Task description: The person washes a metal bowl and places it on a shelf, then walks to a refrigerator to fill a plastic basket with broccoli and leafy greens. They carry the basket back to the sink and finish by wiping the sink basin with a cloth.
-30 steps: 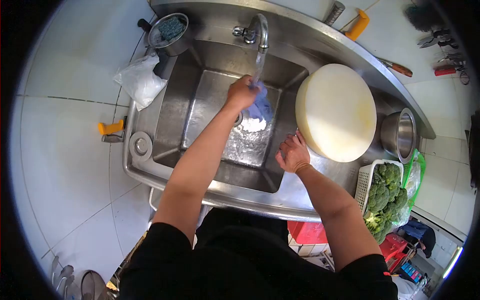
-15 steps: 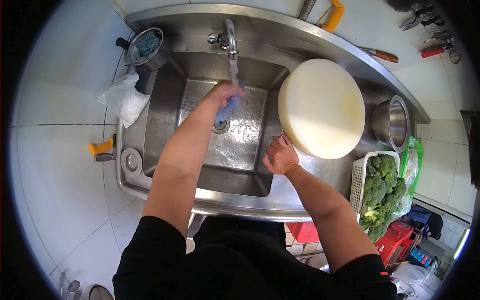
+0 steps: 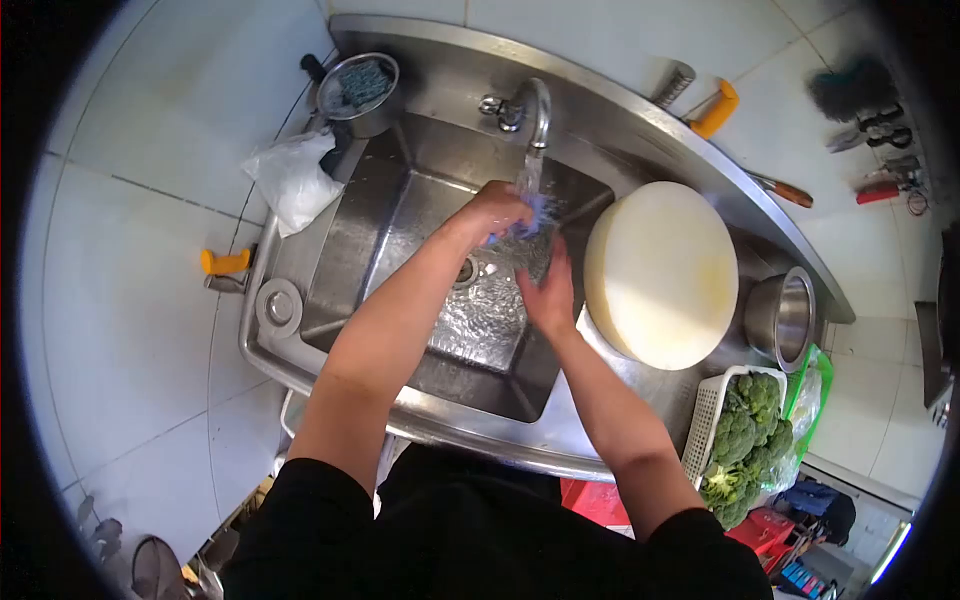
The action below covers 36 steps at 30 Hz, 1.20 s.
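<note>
Water runs from the faucet into the metal sink. Under the stream, my left hand is closed on a blue cloth, blurred by splashing water. My right hand is over the sink's right side, its fingers apart and pointing up beside the cloth, holding nothing. Just right of it, a thick round white cutting board rests on the counter. The drain lies partly behind my left forearm.
A metal pot with a scrubber and a white plastic bag sit left of the sink. A strainer disc lies near the front left. Rightward are a metal bowl and a basket of broccoli.
My right hand has left the board's edge and moved over the sink toward the cloth, fingers now spread. My left hand keeps the cloth under the water. The view has tilted and shifted.
</note>
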### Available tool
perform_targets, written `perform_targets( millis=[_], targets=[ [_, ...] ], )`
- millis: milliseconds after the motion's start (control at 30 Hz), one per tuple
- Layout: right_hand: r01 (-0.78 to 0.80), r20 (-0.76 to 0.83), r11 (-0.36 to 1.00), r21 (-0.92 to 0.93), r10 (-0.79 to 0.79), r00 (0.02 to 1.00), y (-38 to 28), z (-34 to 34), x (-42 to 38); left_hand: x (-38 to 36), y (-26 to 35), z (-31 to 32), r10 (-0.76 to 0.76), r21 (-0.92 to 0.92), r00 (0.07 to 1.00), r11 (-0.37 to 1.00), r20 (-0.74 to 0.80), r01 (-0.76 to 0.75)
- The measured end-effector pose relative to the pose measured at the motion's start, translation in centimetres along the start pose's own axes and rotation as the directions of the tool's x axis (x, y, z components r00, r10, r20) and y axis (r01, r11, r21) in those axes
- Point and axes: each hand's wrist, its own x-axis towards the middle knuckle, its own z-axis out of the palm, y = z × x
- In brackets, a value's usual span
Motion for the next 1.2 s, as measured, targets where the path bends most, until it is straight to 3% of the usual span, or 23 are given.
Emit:
perform_targets(
  millis=[33, 100, 133, 167, 233, 300, 333, 367, 433, 467, 533, 567, 633, 667, 733, 767, 867, 900, 933, 967, 1000, 1100, 1200],
  targets=[
    [0.039, -0.064, 0.999, -0.007, -0.04, 0.997, -0.5, 1.5, 2.5, -0.7, 0.4, 0.3, 0.003, -0.005, 1.0, 1.0, 0.017, -0.003],
    [-0.198, 0.197, 0.967, 0.162, 0.165, 0.966, 0.7, 4.7, 6.3, -0.8, -0.4, 0.3, 0.054, -0.049, 0.998, 0.997, -0.018, -0.054],
    [-0.198, 0.211, 0.966, 0.166, 0.161, 0.964, 0.1, 4.9, 7.7, -2.5, 0.6, 0.1, 0.068, -0.086, 0.998, 0.994, -0.005, -0.068],
    [-0.315, 0.407, 0.949, -0.014, 0.293, 0.865, -1.1, 4.3, 9.1, -3.4, 1.0, -0.1, 0.085, -0.124, 0.996, 0.989, 0.006, -0.083],
    [-0.376, 0.566, 0.9, -0.221, 0.433, 0.702, -0.2, 5.4, 10.7, -4.4, -1.2, -2.4, 0.099, -0.244, 0.995, 0.965, 0.006, -0.094],
    [-0.353, 0.326, 0.809, 0.47, 0.213, 0.921, 0.5, 6.9, 11.2, -4.5, -3.9, -4.0, 0.054, -0.596, 0.977, 0.785, -0.208, -0.17],
    [-0.518, 0.492, 0.668, 0.534, 0.253, 0.833, -0.5, 5.2, 11.6, -4.3, -5.6, -4.1, 0.052, -0.616, 0.979, 0.77, -0.198, -0.166],
    [-0.522, 0.507, 0.675, 0.521, 0.247, 0.826, -3.2, 3.6, 11.2, -4.1, -6.5, -3.4, 0.044, -0.627, 0.976, 0.76, -0.211, -0.17],
    [-0.572, 0.501, 0.611, 0.547, 0.307, 0.809, -5.9, 2.7, 10.5, -2.8, -6.9, -0.5, -0.2, -0.598, 0.927, 0.801, -0.318, -0.032],
    [-0.586, 0.503, 0.593, 0.552, 0.324, 0.801, -6.2, 2.8, 10.1, -1.2, -7.8, 1.1, -0.19, -0.662, 0.928, 0.746, -0.322, -0.077],
    [-0.528, 0.476, 0.2, 0.825, 0.255, 0.841, -5.0, 4.0, 9.5, 2.0, -8.7, 2.9, -0.091, -0.796, 0.932, 0.554, -0.351, -0.246],
    [-0.539, 0.49, 0.206, 0.817, 0.246, 0.836, -4.8, 4.0, 9.6, 2.7, -8.3, 3.8, -0.098, -0.799, 0.927, 0.544, -0.363, -0.256],
    [-0.517, 0.526, -0.112, 0.848, 0.285, 0.801, -3.8, 3.6, 9.9, 3.6, -7.5, 5.5, -0.101, -0.795, 0.847, 0.419, -0.522, -0.439],
    [-0.528, 0.536, -0.112, 0.842, 0.283, 0.795, -3.3, 3.5, 9.8, 3.8, -7.1, 5.7, -0.111, -0.795, 0.843, 0.416, -0.527, -0.442],
    [-0.499, 0.37, 0.176, 0.848, 0.477, 0.797, -2.2, 3.5, 10.1, 4.2, -5.8, 5.7, -0.161, -0.668, 0.74, 0.582, -0.653, -0.463],
    [-0.501, 0.372, 0.177, 0.847, 0.475, 0.798, -0.8, 4.3, 10.2, 4.4, -5.3, 5.9, -0.162, -0.668, 0.738, 0.581, -0.655, -0.466],
    [-0.487, 0.441, 0.11, 0.867, 0.287, 0.85, 1.6, 5.8, 10.0, 4.0, -4.6, 6.6, -0.004, -0.623, 0.799, 0.628, -0.601, -0.465],
    [-0.609, 0.624, -0.143, 0.78, 0.112, 0.773, -0.1, 4.5, 9.8, 3.2, -4.6, 6.9, -0.006, -0.622, 0.797, 0.628, -0.604, -0.467],
    [-0.713, 0.732, -0.354, 0.605, -0.105, 0.674, -1.3, 3.4, 9.5, 2.3, -4.6, 7.3, 0.135, -0.274, 0.74, 0.873, -0.66, -0.403],
    [-0.714, 0.732, -0.354, 0.604, -0.108, 0.673, -1.7, 3.2, 9.4, 2.1, -4.8, 7.4, 0.293, 0.132, 0.702, 0.952, -0.649, -0.276],
    [-0.693, 0.714, -0.353, 0.629, -0.089, 0.694, -2.0, 2.9, 9.1, 2.2, -5.2, 7.2, 0.29, 0.131, 0.702, 0.953, -0.651, -0.272],
    [-0.634, 0.666, -0.34, 0.694, -0.031, 0.746, -2.3, 2.4, 8.1, 1.8, -6.4, 6.7, 0.63, 0.561, 0.555, 0.764, -0.543, -0.319],
    [-0.597, 0.629, -0.321, 0.736, -0.002, 0.777, -2.6, 2.1, 7.6, 0.6, -5.7, 5.8, 0.612, 0.671, 0.595, 0.724, -0.52, -0.158]
  ],
)
